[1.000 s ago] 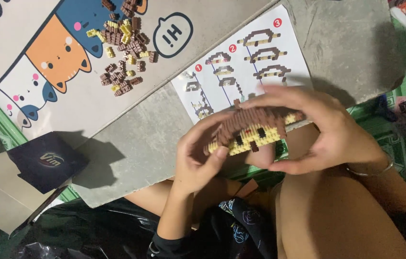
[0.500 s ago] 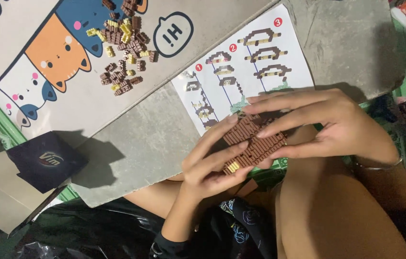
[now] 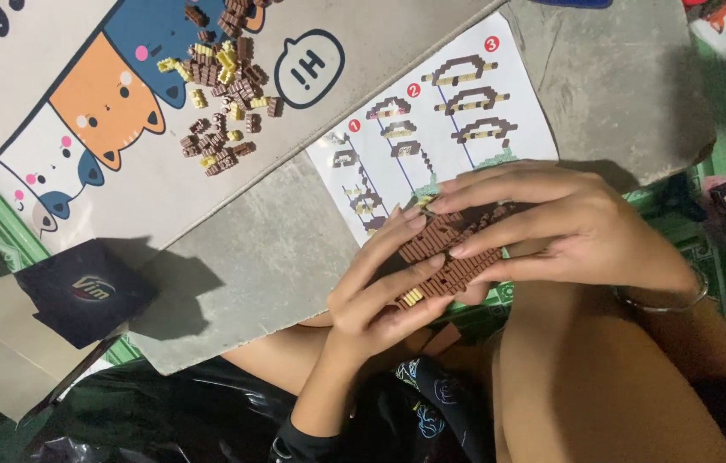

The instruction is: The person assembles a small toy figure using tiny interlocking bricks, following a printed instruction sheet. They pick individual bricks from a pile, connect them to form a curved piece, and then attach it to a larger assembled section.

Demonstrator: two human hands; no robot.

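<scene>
Together, left hand [image 3: 380, 296] and right hand [image 3: 564, 227] fingers grasp the brown brick model [image 3: 450, 253].

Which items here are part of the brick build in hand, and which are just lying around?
In use:
left hand
right hand
brown brick model
instruction sheet
loose brick pile

Lying about:
cartoon cat board
dark blue pouch
grey slab
</scene>
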